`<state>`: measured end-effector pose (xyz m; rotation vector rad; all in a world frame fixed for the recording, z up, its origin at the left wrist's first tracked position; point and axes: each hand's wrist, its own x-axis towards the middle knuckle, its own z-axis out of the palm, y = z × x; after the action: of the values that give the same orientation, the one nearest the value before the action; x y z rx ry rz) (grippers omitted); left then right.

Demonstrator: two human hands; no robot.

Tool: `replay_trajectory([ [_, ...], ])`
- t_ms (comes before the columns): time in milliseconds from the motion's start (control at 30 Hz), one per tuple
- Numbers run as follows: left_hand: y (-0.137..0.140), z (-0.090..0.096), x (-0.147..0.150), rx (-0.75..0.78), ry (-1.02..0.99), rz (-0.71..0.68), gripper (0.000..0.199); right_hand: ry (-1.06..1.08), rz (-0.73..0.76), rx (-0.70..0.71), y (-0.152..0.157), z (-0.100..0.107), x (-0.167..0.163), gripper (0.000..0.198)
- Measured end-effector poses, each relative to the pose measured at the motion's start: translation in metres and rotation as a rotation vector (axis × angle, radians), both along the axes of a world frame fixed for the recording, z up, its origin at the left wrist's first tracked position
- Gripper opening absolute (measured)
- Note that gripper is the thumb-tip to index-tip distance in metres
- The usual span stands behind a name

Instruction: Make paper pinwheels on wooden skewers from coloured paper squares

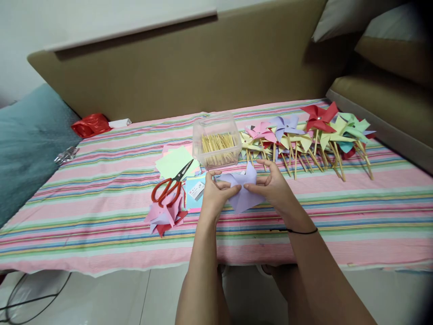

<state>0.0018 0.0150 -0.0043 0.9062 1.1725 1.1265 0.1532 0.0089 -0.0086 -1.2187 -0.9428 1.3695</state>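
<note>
A lilac paper pinwheel [244,198] is held up between both hands above the striped cloth, its points partly folded in. My left hand [218,192] pinches its left side, thumb near the middle. My right hand [270,184] grips the right side, its thumb also close to the centre. Just left of my left hand lie blue paper sheets [192,186] with a small white printed card [196,191] on them. Red-handled scissors [172,184] rest beside these, across pale green paper [174,161] and a pile of cut pink, lilac and red paper [165,214].
Behind my hands stands a clear plastic box [216,118] of short wooden sticks [219,146]. Finished pinwheels [320,118] on sticks lie in a heap at right. A red plastic bag [91,126] and a teal cushion [32,140] are at left. The striped cloth [101,225] ends at the front edge.
</note>
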Motion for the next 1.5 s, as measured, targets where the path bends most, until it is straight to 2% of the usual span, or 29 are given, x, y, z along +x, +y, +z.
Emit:
replay_trajectory([
  [200,0.0,0.002,0.002,-0.023,0.005,0.039,0.066,0.0,0.031,0.012,0.003,-0.004,0.001,0.092],
  [300,0.003,0.0,0.003,-0.043,-0.025,0.144,0.066,0.002,0.021,0.059,0.004,-0.004,0.002,0.086],
  [433,0.008,-0.004,0.001,-0.049,-0.144,0.362,0.063,0.067,-0.001,0.242,0.003,0.0,0.009,0.067],
  [567,0.012,-0.005,0.001,-0.018,-0.263,0.529,0.058,0.01,0.161,0.391,0.002,-0.003,0.011,0.03],
  [633,0.013,-0.004,0.002,-0.01,-0.293,0.569,0.058,-0.053,0.232,0.413,0.002,-0.007,0.005,0.019],
  [767,0.012,-0.004,0.005,0.002,-0.326,0.565,0.058,-0.032,0.263,0.385,0.003,-0.013,-0.01,0.013],
  [1100,0.007,-0.001,0.013,0.065,-0.258,0.55,0.067,0.094,0.011,0.271,0.0,-0.005,-0.028,0.008],
  [1233,0.004,0.001,0.018,0.105,-0.238,0.52,0.067,0.156,-0.173,0.233,0.0,-0.005,-0.039,0.012],
  [1333,0.002,0.002,0.021,0.11,-0.224,0.511,0.068,0.129,-0.301,0.229,0.0,-0.004,-0.045,0.017],
  [1500,0.001,0.001,0.023,0.13,-0.209,0.502,0.069,0.072,-0.365,0.256,-0.001,0.001,-0.049,0.015],
])
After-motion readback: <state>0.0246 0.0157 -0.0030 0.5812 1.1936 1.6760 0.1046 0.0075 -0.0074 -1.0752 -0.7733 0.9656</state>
